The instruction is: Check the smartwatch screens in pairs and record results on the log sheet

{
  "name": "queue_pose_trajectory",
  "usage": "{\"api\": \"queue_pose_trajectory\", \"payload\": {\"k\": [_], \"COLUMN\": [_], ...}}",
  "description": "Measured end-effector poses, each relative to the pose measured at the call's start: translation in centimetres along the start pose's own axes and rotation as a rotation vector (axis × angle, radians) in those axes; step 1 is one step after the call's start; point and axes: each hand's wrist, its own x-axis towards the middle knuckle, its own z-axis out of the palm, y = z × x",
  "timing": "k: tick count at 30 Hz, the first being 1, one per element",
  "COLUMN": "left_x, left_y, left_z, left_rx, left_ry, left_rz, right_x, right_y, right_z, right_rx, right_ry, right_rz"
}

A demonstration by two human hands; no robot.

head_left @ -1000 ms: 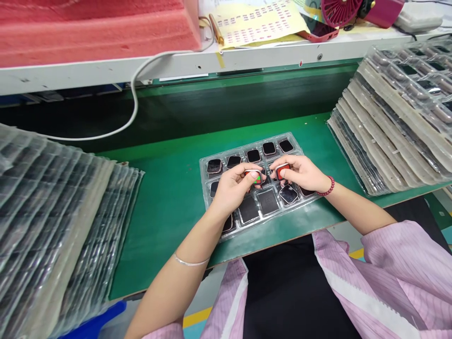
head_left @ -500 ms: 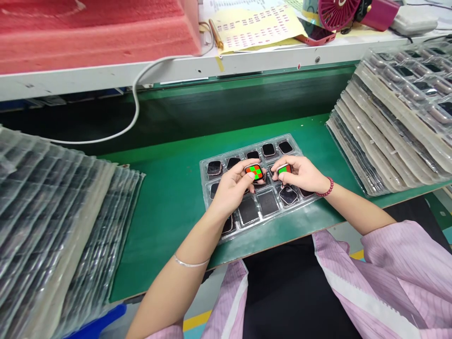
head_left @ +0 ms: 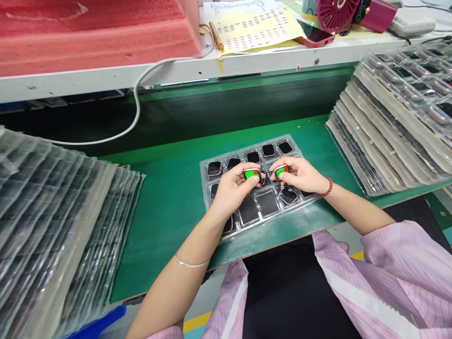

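Observation:
My left hand [head_left: 235,188] is closed around a smartwatch without a strap [head_left: 252,175], its lit screen showing green and red blocks, with the thumb over the lower edge. A second strapless smartwatch [head_left: 281,172], lit in red and green, sits in my right hand [head_left: 300,174], thumb across its screen. Both watches are held just above a clear plastic tray [head_left: 243,230]. Dark-screened watches lie in several of its pockets, one of them a tilted watch [head_left: 288,195] below my right hand. Two pockets nearest me hold no watch. My hands hide the tray's middle.
Stacked plastic trays stand at the left [head_left: 52,226] and, holding watches on top, at the right [head_left: 395,127]. Behind is a white shelf [head_left: 169,70] with pink foam [head_left: 95,37], papers, a phone [head_left: 314,35] and a fan [head_left: 339,14]. A white cable [head_left: 136,99] hangs down.
The colour blocks on both lit watch screens have changed. Both watches have tilted slightly in my fingers, and the hands have stayed nearly in place above the tray.

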Motion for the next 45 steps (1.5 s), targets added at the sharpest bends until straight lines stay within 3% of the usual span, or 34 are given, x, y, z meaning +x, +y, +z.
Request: {"api": "queue_pose_trajectory", "payload": {"k": [5,10,30,37,45], "left_x": [-0.07,-0.06,-0.03,-0.14,-0.12], "left_y": [0.46,0.5,0.06,0.31,0.44], "left_z": [0.15,0.26,0.25,0.32,0.3], "left_rx": [-0.021,-0.011,-0.001,0.009,0.026], "left_ry": [0.039,0.027,-0.029,-0.062,-0.075], "left_rz": [0.014,0.039,0.054,0.002,0.048], "right_x": [-0.07,-0.05,-0.02,-0.01,-0.03], "right_y": [-0.3,-0.32,-0.1,-0.11,0.03], "right_z": [-0.22,-0.29,0.09,0.1,0.02], "right_rx": [0.044,0.062,-0.043,-0.077,-0.123], "right_ry": [-0.037,-0.055,-0.036,-0.014,0.009], "right_rz": [0.096,0.102,-0.007,-0.048,-0.067]}}
